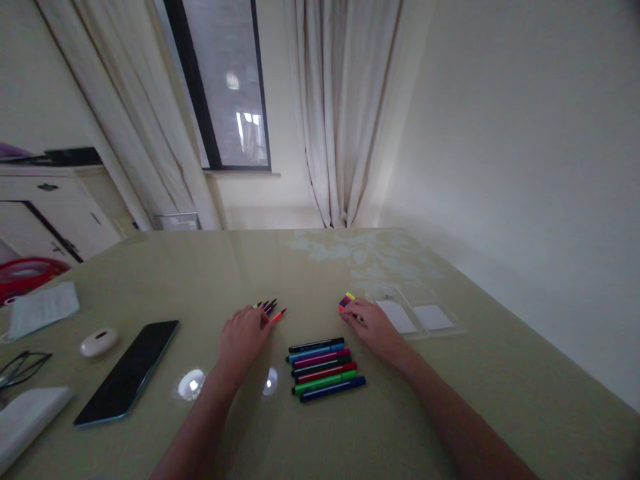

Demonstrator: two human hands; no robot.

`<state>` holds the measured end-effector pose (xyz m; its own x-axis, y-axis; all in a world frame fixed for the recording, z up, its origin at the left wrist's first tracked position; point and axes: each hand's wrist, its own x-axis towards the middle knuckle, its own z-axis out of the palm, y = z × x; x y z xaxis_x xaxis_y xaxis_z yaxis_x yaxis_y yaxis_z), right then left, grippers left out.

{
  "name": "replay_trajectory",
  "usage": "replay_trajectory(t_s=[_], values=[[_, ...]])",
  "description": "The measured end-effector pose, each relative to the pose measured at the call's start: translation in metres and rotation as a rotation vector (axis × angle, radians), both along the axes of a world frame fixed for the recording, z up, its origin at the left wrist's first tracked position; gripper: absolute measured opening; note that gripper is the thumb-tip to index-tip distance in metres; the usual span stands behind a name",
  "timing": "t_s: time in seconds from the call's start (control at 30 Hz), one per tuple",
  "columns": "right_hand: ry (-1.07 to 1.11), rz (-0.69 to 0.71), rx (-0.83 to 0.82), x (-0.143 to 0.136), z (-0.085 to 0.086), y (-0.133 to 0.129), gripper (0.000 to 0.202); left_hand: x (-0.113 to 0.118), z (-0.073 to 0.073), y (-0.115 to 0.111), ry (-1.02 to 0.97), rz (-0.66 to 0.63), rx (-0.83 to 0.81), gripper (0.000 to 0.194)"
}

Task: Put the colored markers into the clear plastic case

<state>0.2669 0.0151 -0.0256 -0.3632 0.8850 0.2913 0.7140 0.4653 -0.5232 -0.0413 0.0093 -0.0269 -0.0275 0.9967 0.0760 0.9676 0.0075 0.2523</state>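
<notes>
My left hand (247, 333) is closed around several uncapped marker pens (270, 307), whose dark tips point up and to the right; an orange one (279, 315) lies nearest my fingertips. On the right, my right hand (367, 320) has its fingers curled over a small bunch of coloured caps (347, 301), with yellow, purple and orange-red showing. Between my forearms, several capped markers (325, 365) lie side by side in a row: black, blue, magenta, red, green and dark blue.
Right of my right hand lies an open clear plastic case (420, 312) with white inserts. To the left are a black phone (127, 372), a white earphone case (99, 342), glasses (23, 369), a white box (30, 420) and papers (44, 309). A wall borders the table's right edge.
</notes>
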Motion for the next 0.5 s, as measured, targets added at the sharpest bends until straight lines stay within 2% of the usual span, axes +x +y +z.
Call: replay_trajectory(t_s=[0.07, 0.13, 0.27, 0.4, 0.5], values=[[-0.091, -0.114, 0.058, 0.000, -0.005, 0.003, 0.019, 0.002, -0.002, 0.001, -0.015, -0.053, 0.038, 0.024], [-0.178, -0.159, 0.088, 0.000, -0.010, 0.004, 0.017, 0.005, -0.003, 0.002, -0.062, -0.088, 0.082, 0.024], [-0.219, -0.177, 0.134, -0.001, -0.015, 0.005, 0.008, 0.015, 0.000, 0.001, -0.257, -0.094, 0.147, 0.025], [-0.231, -0.207, 0.138, -0.001, -0.016, 0.005, 0.009, 0.028, 0.007, -0.003, -0.536, -0.220, 0.206, 0.025], [-0.189, -0.192, 0.145, -0.001, -0.015, 0.005, 0.014, 0.035, 0.014, -0.007, -0.595, -0.306, 0.238, 0.024]])
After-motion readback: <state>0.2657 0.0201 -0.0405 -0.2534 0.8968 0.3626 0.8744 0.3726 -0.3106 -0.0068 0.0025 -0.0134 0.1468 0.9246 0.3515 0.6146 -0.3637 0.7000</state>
